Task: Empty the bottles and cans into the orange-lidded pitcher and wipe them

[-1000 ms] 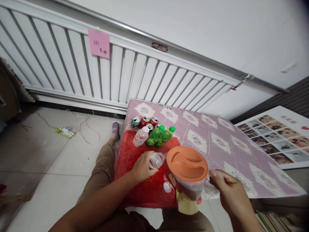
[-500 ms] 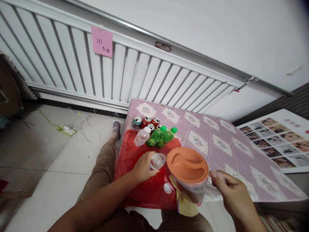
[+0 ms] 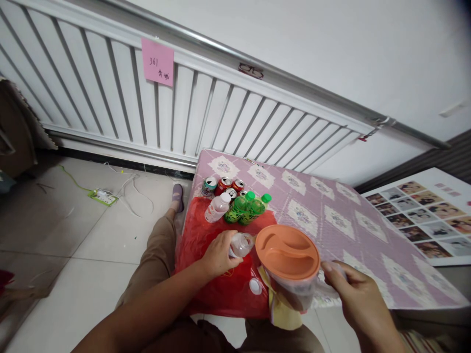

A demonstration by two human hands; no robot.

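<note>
1. The left grip (image 3: 220, 257) is wrapped around a clear bottle (image 3: 241, 244), which is uncapped and tilted, its mouth turned to the right, away from the palm.
2. The right grip (image 3: 355, 290) is closed around the handle of a pitcher (image 3: 299, 289), so the pitcher lies just left of it, between the two grips.
3. An orange lid (image 3: 287, 251) covers the pitcher; its left rim is right beside the bottle's mouth, though whether they touch cannot be told.
4. Nearer the body than the left grip, and to its right, a white cap (image 3: 255, 286) lies on the red sheet (image 3: 224, 301).
5. Left of the right grip, below the pitcher, a yellow cloth (image 3: 285, 315) hangs at the sheet's edge.
6. Beyond the left grip stand a white-capped bottle (image 3: 217, 210), two green bottles (image 3: 240, 208) and several cans (image 3: 223, 185).
7. Beyond the right grip spreads a purple cover (image 3: 301, 216).
</note>
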